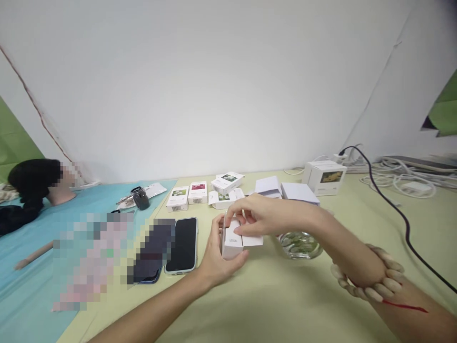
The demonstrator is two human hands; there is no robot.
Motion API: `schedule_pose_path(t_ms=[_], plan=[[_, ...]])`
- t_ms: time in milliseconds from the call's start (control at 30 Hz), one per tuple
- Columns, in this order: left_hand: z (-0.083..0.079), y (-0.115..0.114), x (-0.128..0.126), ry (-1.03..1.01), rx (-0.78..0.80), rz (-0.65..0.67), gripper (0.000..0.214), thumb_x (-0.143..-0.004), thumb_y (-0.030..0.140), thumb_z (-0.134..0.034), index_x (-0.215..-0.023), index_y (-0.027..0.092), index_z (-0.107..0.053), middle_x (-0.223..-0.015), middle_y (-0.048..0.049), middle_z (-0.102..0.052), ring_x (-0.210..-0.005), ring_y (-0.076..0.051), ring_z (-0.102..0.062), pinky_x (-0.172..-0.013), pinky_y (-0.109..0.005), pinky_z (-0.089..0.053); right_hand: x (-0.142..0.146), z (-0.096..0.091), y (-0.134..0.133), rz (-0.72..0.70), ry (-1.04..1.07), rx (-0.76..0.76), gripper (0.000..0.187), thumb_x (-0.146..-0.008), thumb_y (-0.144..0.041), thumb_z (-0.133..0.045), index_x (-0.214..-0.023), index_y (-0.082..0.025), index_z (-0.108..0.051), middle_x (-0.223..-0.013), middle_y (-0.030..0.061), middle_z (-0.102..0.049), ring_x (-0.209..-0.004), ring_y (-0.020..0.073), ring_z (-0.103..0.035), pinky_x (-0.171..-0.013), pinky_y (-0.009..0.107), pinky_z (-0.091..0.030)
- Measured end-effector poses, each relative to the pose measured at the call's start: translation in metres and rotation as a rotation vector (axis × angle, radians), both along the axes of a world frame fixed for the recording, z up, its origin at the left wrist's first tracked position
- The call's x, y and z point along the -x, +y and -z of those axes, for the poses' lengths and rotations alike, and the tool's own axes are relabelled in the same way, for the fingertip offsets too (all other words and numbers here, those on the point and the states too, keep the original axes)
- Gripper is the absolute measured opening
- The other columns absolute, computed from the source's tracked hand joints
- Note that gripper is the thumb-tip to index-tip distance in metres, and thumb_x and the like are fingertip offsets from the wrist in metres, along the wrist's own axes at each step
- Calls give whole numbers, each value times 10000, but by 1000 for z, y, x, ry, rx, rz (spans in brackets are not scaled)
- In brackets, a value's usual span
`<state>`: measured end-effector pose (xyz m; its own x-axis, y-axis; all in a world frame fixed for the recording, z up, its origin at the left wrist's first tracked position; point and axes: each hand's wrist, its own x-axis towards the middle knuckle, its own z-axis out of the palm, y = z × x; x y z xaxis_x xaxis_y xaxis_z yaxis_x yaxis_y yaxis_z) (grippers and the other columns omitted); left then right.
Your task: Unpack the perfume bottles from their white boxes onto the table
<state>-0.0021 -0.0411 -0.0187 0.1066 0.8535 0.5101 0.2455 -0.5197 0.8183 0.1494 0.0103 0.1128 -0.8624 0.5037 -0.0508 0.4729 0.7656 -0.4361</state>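
A small white cardboard box (233,246) stands above the yellow cloth with a flap sticking out to its right. My left hand (217,257) is wrapped around its left side and bottom, thumb along the near edge. From above, my right hand (252,214) reaches over with curled fingers, its thumb and index finger on the top of the box. What lies inside the box is hidden by my fingers. Partly under my right forearm, a clear glass bowl (300,245) with green and pale bits sits to the right.
Behind are several picture-fronted small boxes (177,198), two plain white boxes (299,192) and a larger white box (324,178). Two phones, including a black-screened phone (182,245), lie left. A dark jar (140,198) stands on blue cloth. A black cable (389,205) crosses the right side.
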Motion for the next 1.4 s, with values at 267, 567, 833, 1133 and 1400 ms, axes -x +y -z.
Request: schedule_pose_path(t_ms=[267, 567, 833, 1133, 1400], plan=[[1, 0, -2, 5, 17, 40, 653, -691, 227, -610, -1241, 218, -259, -1209, -71, -442, -1118, -212, -453, -967, -360, -358, -1, -2, 0, -62, 28, 2, 340, -808, -466, -471, -894, -202, -667, -867, 42, -611, -687, 121, -523, -559, 225, -374], [-1, -7, -7, 63, 45, -48, 710, -655, 268, -671, -1236, 208, -266, -1242, -89, -439, -1152, -226, -442, -982, -379, -361, -3, -4, -1, 15, 37, -181, 278, -746, -409, -540, -613, -203, -671, -875, 52, -591, -726, 158, -519, -620, 279, -378], [4, -10, -6, 102, 26, -254, 698, -664, 305, -679, -1232, 225, -283, -1236, -102, -401, -1168, -261, -403, -986, -432, -327, -9, -6, -7, 172, 31, -317, 108, -633, -256, -599, -627, -250, -706, -987, 60, -584, -832, 245, -540, -779, 403, -380], [7, -10, -6, 170, -199, -346, 767, -634, 334, -721, -1226, 249, -241, -1192, -109, -361, -1101, -263, -431, -923, -435, -378, -2, 4, -3, 0, 1, -230, 188, -660, -310, -623, -815, -271, -723, -1197, 63, -503, -1010, 286, -519, -757, 361, -412], [5, -4, -4, -9, -25, -376, 726, -679, 342, -699, -1252, 245, -264, -1253, -78, -364, -1185, -228, -400, -996, -392, -340, 14, 21, 11, -92, 102, -327, 203, -821, -248, -465, -854, -194, -658, -1252, 96, -444, -1149, 276, -420, -925, 438, -327]])
